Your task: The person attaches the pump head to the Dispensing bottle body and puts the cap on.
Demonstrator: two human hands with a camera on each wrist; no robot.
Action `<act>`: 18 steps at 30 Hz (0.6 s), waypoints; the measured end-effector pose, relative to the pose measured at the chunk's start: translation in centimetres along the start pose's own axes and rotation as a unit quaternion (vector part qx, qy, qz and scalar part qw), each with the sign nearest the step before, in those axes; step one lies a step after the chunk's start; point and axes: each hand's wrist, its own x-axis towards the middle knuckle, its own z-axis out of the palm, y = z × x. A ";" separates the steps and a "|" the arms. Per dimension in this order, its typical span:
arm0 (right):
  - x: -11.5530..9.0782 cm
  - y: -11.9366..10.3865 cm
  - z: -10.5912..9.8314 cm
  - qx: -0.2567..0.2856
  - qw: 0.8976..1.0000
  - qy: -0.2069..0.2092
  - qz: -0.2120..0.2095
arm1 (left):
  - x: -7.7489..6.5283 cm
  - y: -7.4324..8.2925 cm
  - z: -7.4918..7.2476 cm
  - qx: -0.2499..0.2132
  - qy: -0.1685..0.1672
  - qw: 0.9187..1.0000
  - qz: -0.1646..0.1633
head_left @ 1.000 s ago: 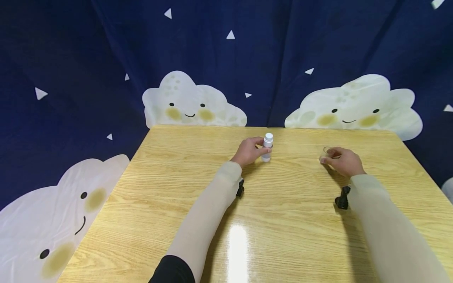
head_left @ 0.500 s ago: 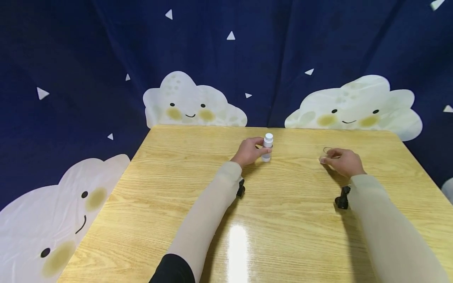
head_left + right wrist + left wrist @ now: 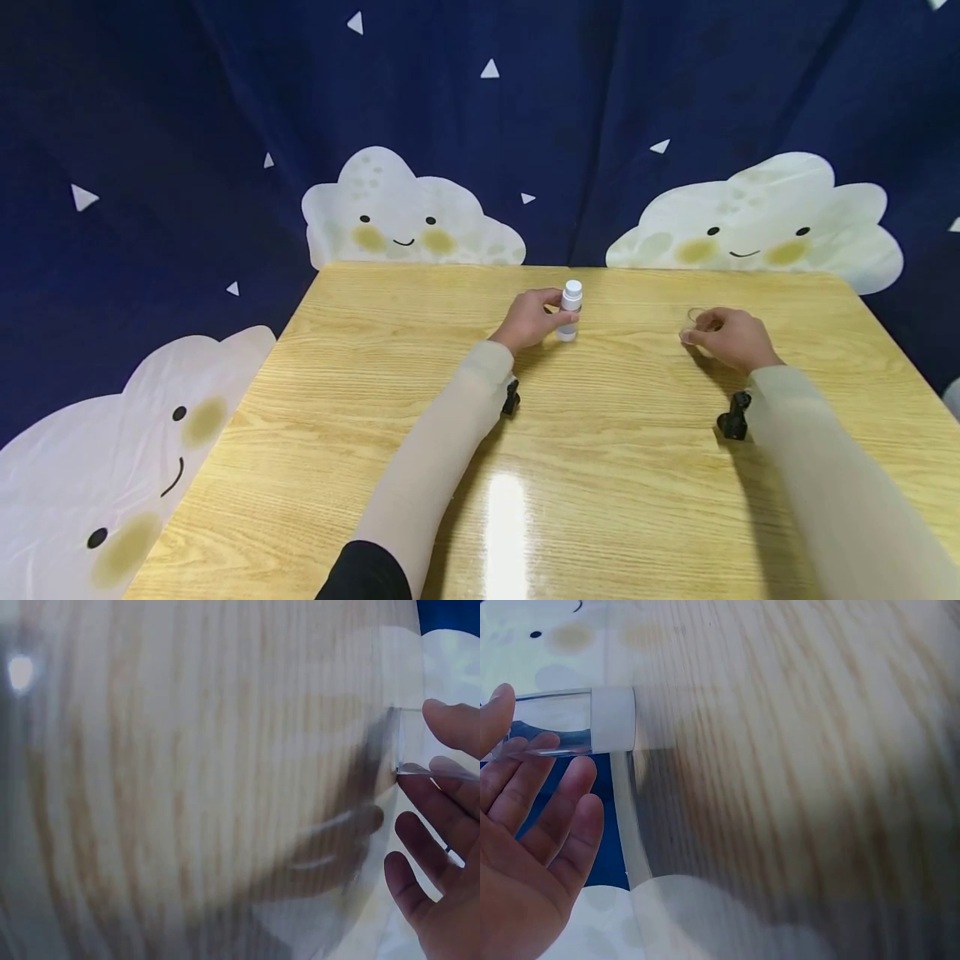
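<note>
Toward the back of the table, my left hand (image 3: 528, 319) grips a small bottle (image 3: 572, 300) between thumb and fingers. The bottle stands upright, with a white cap on top. In the left wrist view its clear body (image 3: 559, 712) and white base (image 3: 613, 720) show, the base right at the tabletop. Farther right, my right hand (image 3: 735, 337) holds a small clear cup (image 3: 687, 325) by its side, thumb nearest me. The right wrist view shows the cup's transparent wall (image 3: 412, 742) between thumb and fingers, its bottom at the table surface. The fingers partly hide both things.
The wooden table (image 3: 360, 350) carries a bright light reflection near its front. Behind it hangs a dark blue curtain (image 3: 570, 100) printed with smiling clouds and white triangles. Black camera mounts (image 3: 733, 417) sit at both wrists.
The head view has shifted slightly. Both hands keep their holds on the bottle and the cup, with no clear movement over the table.
</note>
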 end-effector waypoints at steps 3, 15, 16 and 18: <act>0.2 -0.5 -0.1 0.011 1.000 -0.012 -0.001 | 0.0 0.0 -0.1 -0.002 0.003 1.000 -0.003; 0.6 -2.5 0.6 0.016 0.999 -0.018 -0.026 | -0.1 0.0 0.0 -0.004 -0.002 1.000 0.000; 0.7 -2.7 0.6 0.014 0.999 -0.017 -0.031 | -0.2 0.0 -0.1 -0.004 -0.001 1.000 -0.001; 0.7 -3.1 0.8 0.013 0.999 -0.013 -0.038 | -0.2 0.1 -0.1 -0.002 0.001 1.000 0.001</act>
